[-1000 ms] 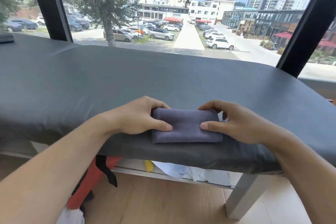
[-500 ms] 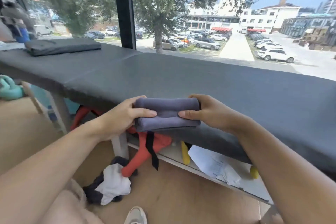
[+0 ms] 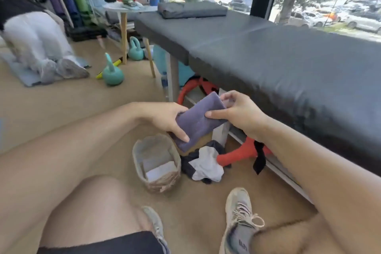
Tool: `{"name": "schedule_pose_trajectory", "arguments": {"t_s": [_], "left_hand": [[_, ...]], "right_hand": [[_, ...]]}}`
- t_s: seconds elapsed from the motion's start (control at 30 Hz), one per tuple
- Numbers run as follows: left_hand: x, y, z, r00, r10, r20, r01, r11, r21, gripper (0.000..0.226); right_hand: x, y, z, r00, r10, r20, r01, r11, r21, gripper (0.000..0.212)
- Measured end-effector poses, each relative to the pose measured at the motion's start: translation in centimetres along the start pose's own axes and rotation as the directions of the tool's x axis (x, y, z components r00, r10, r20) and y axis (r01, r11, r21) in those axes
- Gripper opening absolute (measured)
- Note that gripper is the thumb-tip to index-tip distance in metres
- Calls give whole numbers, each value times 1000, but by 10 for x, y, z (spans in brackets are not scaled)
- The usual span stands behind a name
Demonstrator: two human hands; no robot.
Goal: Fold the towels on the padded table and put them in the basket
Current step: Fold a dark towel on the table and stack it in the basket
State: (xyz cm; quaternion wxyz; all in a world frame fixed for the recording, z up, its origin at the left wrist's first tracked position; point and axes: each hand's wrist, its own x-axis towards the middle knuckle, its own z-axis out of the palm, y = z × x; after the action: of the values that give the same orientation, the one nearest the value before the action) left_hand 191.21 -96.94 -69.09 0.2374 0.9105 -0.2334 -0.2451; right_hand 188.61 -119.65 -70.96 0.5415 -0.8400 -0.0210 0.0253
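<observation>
1. A person held a folded purple-grey towel [image 3: 198, 117] in mid-air between both hands, clear of the padded table [image 3: 278, 62] at their right and just above a woven basket [image 3: 142, 146] that stood on the wooden floor.

2. The left hand [image 3: 167, 119] gripped the towel's lower end, thumb laid across the top face and fingers tucked out of sight beneath. The right hand [image 3: 239, 111] pinched the upper end, thumb on top; its fingers were blurred, so how far they curled behind the cloth could not be told.

3. The towel looked soft, thick and light. It kept its folded block shape only because both ends were pinched, and it would likely sag or fall open if one hand let go.

4. Judged from this view, the safest hold was the one shown: thumbs over and fingers under at both short ends, pressing the layers together until the bundle rested flat in the basket.

5. Pale folded cloth [image 3: 158, 169] already lay in the basket's bottom. A heap of dark and white fabric [image 3: 206, 163] sat just beside it, near an orange ring [image 3: 235, 155] under the table.
</observation>
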Motion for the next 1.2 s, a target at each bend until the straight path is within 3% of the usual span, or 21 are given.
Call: {"name": "schedule_pose_trajectory", "arguments": {"t_s": [0.1, 0.23, 0.3, 0.37, 0.43, 0.53, 0.67, 0.77, 0.87, 0.97, 1.03, 1.1, 1.13, 1.2], "left_hand": [[20, -32, 10, 998, -44, 43, 54, 962, -266, 34], [53, -89, 25, 978, -169, -122, 81, 846, -526, 32], [67, -119, 33, 949, -251, -191, 72, 762, -644, 37], [79, -146, 42, 915, -330, -231, 42, 648, -760, 46], [91, -171, 47, 886, -401, -230, 17, 526, -851, 51], [106, -209, 51, 866, -475, -157, 15, 338, -941, 43], [120, -271, 58, 882, -459, -104, 16, 250, -968, 42], [124, -316, 68, 882, -465, -75, -4, 153, -988, 62], [129, -346, 89, 886, -462, -42, -27, 39, -999, 60], [134, -371, 107, 892, -451, -27, -58, -55, -997, 52], [136, -388, 108, 874, -483, -49, -85, -54, -995, 52], [138, -404, 105, 827, -555, -88, -73, 49, -996, 50], [139, -411, 103, 799, -589, -122, -38, 154, -987, 44], [143, -422, 101, 747, -622, -234, 113, 465, -878, 30]], "right_hand": [[38, 1, 29, 993, -8, 120, 22, 993, -117, 57], [91, 18, 67, 992, 45, 121, -31, 992, -120, 63], [115, 33, 86, 974, 122, 191, -103, 989, -109, 72], [134, 48, 103, 902, 226, 367, -170, 969, -180, 91], [152, 65, 123, 785, 333, 522, -237, 940, -245, 101], [178, 91, 157, 687, 395, 610, -290, 919, -268, 63], [214, 123, 206, 709, 381, 593, -353, 920, -170, 18], [235, 144, 238, 690, 370, 622, -382, 916, -122, 26], [249, 164, 267, 601, 350, 718, -421, 903, -88, 57], [265, 187, 289, 604, 337, 722, -401, 912, -91, 46], [278, 195, 296, 651, 324, 686, -299, 941, -161, 31], [291, 200, 300, 673, 290, 680, -148, 954, -260, 20], [296, 201, 303, 685, 263, 680, -66, 951, -301, 15], [305, 206, 311, 729, 199, 655, 112, 909, -401, 16]]}}
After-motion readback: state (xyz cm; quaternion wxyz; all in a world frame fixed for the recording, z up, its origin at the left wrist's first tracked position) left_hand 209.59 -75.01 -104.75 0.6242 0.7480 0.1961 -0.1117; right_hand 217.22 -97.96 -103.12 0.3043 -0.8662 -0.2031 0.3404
